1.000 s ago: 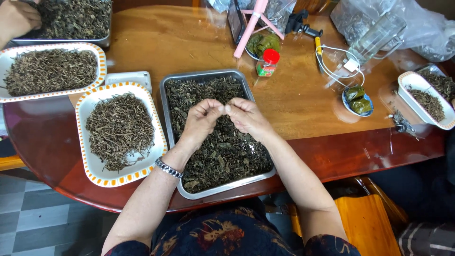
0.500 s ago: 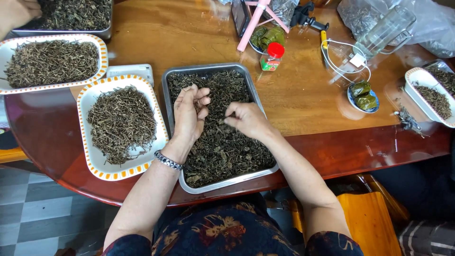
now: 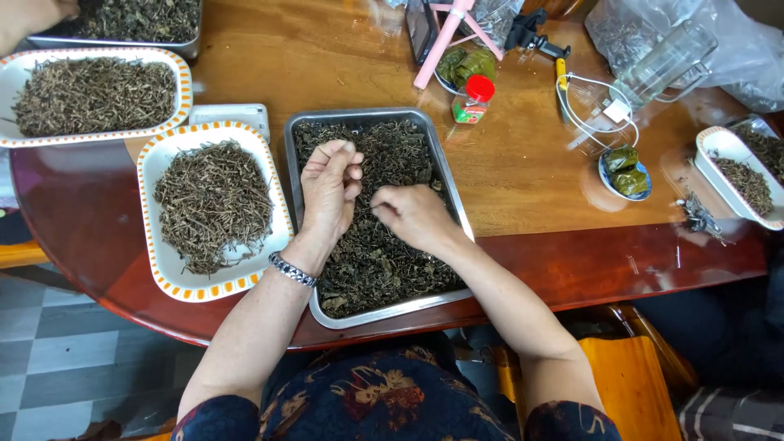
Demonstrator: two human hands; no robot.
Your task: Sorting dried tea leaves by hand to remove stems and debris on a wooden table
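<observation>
A steel tray (image 3: 447, 170) full of dark dried leaves (image 3: 384, 261) sits in front of me on the wooden table. My left hand (image 3: 329, 189) hovers over the tray's left half, fingers curled around a small bunch of stems. My right hand (image 3: 415, 216) rests low on the leaves in the middle of the tray, thumb and fingertips pinched on a bit of leaf. A white dish with an orange-patterned rim (image 3: 160, 261) holds a heap of brown stems (image 3: 214, 204) just left of the tray.
A second dish of stems (image 3: 91, 94) and another steel tray (image 3: 139, 20) lie far left, with another person's hand (image 3: 24, 20) there. A red-capped bottle (image 3: 472, 100), pink stand, glass jug (image 3: 665, 64), small saucer (image 3: 625, 170), and right-hand dish (image 3: 739, 175) crowd the far side.
My hands, joined above the tray a second ago, have parted. The left has lifted slightly toward the tray's left side; the right has dropped onto the leaves.
</observation>
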